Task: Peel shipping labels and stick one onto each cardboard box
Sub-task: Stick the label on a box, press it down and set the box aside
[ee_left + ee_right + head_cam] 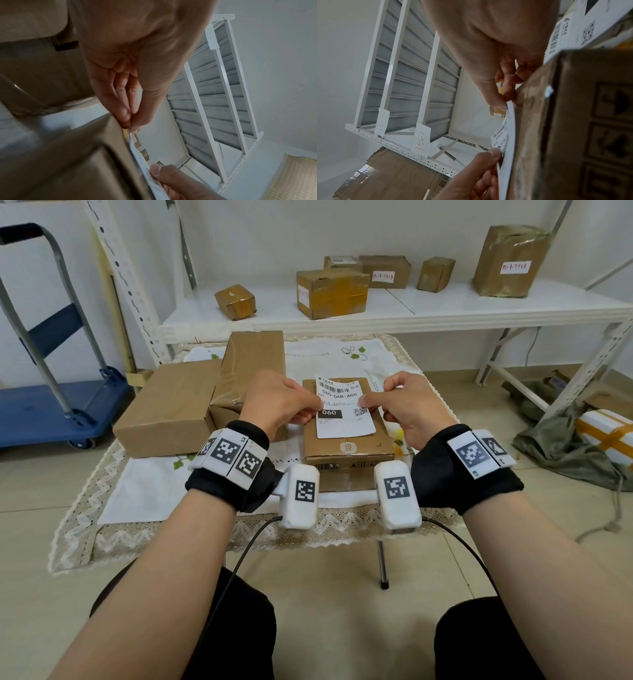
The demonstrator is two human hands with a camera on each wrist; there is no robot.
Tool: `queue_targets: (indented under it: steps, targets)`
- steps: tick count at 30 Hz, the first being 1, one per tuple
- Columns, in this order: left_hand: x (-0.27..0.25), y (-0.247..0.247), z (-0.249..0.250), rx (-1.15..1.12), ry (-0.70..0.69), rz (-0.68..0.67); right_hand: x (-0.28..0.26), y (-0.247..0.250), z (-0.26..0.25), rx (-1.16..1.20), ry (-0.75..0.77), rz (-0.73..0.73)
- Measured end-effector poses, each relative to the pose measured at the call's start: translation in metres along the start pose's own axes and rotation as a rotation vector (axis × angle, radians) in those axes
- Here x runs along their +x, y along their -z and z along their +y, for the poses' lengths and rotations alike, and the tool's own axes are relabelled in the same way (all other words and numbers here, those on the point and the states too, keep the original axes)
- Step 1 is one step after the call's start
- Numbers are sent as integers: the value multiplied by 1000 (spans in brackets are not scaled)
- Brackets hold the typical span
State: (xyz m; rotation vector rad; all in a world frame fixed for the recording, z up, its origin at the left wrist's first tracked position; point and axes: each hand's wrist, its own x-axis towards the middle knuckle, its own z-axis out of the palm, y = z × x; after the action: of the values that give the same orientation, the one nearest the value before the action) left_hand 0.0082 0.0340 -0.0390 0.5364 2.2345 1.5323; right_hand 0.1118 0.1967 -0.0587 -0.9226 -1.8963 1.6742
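Both hands, left (pixel 274 402), right (pixel 416 405), pinching flat white paper label (pixel 344 409), over rectangular brown cardboard box (pixel 349 446)

Both forearms reach forward side by side over the box (pixel 347 436), wrists level. The left hand (pixel 274 402) pinches the left edge of the label (pixel 342 409) between thumb and fingers; the right hand (pixel 411 405) pinches its right edge likewise, knuckles up, remaining fingers curled.
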Motion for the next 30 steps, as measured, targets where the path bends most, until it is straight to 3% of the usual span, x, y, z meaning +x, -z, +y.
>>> queue_targets:
  steps: [22, 27, 30]
  targets:
    - [2, -2, 0, 136, -57, 7, -1, 0, 0, -195, 118, -22]
    - [5, 0, -4, 171, -102, 16, -4, 4, -1, -195, 110, -109]
    - [7, 3, -6, 214, -201, -38, -6, 8, -1, -179, 137, -173]
